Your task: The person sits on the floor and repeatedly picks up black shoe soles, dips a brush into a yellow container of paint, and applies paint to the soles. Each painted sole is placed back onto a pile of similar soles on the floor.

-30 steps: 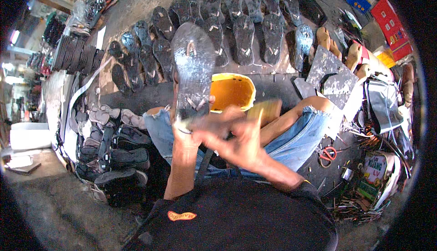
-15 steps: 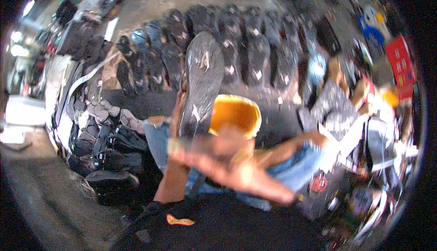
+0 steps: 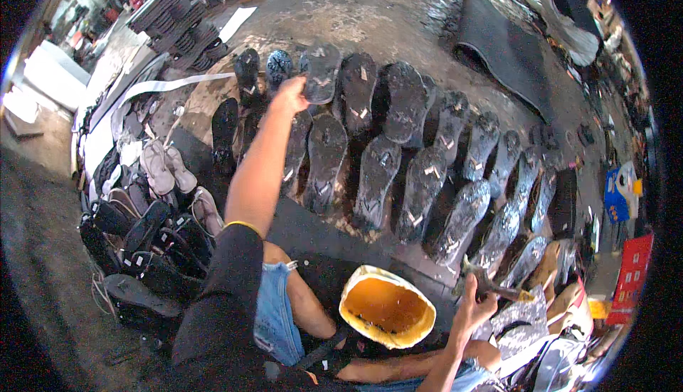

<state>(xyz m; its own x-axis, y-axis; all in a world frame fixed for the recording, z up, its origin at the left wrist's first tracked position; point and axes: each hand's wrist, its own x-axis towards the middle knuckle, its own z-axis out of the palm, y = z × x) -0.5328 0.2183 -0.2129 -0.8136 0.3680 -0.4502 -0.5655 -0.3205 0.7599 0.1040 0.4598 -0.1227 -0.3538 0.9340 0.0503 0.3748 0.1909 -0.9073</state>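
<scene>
Head view, looking down over a floor laid with shoe soles. The left hand (image 3: 289, 95) is stretched far forward at the end of a bare forearm and closed on the near edge of a dark sole (image 3: 321, 72), which lies at the far end of the spread; the fingers wrap under the sole's rim, so the grip itself is partly hidden by the back of the hand. Just beyond and to either side of this grip lie further dark soles in two rough rows (image 3: 420, 178), overlapping like tiles and glistening with a wet coat; small pale tags show on several, too small to make out.

The right hand (image 3: 475, 311) is raised near the lower edge, fist closed around the handle of a brush-like tool (image 3: 491, 287) whose dark, crusted head juts out above the knuckles; its exact form is hard to tell. Just left of that fist sits a yellow tub (image 3: 388, 310) with an orange interior and dark residue at the bottom, resting between the person's knees, which are clad in blue denim shorts (image 3: 274, 314).

Well to the left of the outstretched arm is a heap of finished sandals (image 3: 153, 214), black and beige, with straps tangled. A black rubber sheet (image 3: 505, 50) lies far beyond the rows. The right margin is crowded with boxes and scraps, distorted by the lens and cut off.
</scene>
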